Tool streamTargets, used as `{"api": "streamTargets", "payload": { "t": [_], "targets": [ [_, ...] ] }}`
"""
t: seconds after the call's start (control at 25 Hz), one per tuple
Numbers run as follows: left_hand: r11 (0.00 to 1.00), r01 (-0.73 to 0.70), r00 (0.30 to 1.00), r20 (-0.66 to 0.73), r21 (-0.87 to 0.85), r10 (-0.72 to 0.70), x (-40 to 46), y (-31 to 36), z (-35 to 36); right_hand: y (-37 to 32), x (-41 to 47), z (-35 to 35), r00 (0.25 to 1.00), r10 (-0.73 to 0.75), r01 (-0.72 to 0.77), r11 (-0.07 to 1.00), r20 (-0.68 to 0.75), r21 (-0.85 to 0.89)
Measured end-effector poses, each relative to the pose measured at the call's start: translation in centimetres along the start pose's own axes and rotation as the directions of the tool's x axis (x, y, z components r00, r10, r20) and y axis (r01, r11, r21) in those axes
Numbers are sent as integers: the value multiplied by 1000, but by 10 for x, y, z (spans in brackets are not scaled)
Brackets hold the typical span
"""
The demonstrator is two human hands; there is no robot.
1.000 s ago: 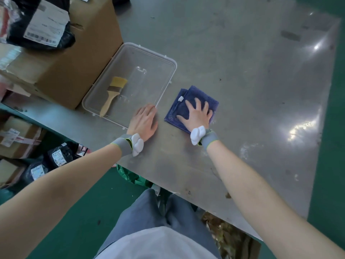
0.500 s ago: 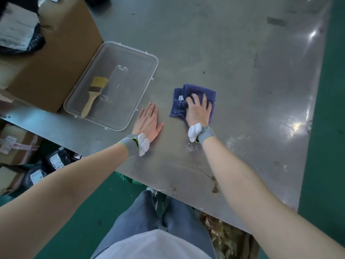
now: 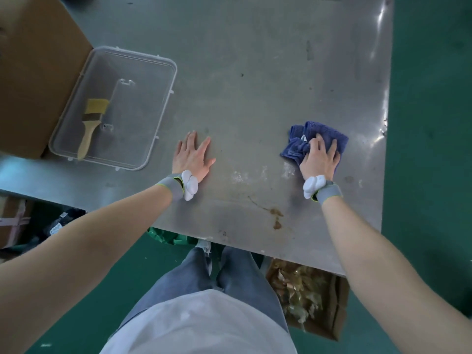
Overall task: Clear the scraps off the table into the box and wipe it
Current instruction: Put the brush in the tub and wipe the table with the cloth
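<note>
From the head view, we are in the wiping step: our right hand point(image 3: 320, 159) presses down on the blue cloth point(image 3: 316, 140), fingers point(image 3: 318, 143) curled into its bunched folds and gripping it against the desk point(image 3: 255, 72) near the right edge. Our left hand point(image 3: 192, 155) lies flat on the bare desk, fingers spread and released, holding nothing, seemingly as a brace. We see no loose scraps on the desk top; the box point(image 3: 310, 297) with scraps in it stands on the floor below the near edge, so we judge the clearing part done. The brush point(image 3: 90, 126) lies in the clear tray point(image 3: 163, 98) at the left, beside a cardboard carton point(image 3: 38, 72). Pale smears point(image 3: 240, 176) lie just nearer us than the cloth, and a brown stain point(image 3: 275, 217) sits close to the near edge. The next move, we think, calls for drawing the cloth back over those marks with firm downward pressure, keeping it bunched under the palm.
</note>
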State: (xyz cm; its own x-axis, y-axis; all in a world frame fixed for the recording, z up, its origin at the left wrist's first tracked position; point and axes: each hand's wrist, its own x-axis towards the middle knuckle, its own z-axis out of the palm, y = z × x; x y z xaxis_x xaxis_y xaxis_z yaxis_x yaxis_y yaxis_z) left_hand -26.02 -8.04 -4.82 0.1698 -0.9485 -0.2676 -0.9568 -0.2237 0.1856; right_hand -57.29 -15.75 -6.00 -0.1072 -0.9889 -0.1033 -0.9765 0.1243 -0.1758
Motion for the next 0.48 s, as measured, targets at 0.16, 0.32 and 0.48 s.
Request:
{"api": "streamTargets", "payload": {
  "t": [0.16, 0.32, 0.48],
  "targets": [
    [1000, -4, 1000, -4, -22, 4, -1, -3, 9, -8, -23, 2, 1000, 11, -11, 990, 4, 143],
    [996, -57, 998, -35, -71, 55, -1, -16, -3, -38, -40, 9, 1000, 4, -7, 989, 18, 149],
    [993, -110, 991, -85, -34, 107, -38, -66, -7, -101, -68, 22, 993, -98, 86, 983, 68, 163]
  ]
}}
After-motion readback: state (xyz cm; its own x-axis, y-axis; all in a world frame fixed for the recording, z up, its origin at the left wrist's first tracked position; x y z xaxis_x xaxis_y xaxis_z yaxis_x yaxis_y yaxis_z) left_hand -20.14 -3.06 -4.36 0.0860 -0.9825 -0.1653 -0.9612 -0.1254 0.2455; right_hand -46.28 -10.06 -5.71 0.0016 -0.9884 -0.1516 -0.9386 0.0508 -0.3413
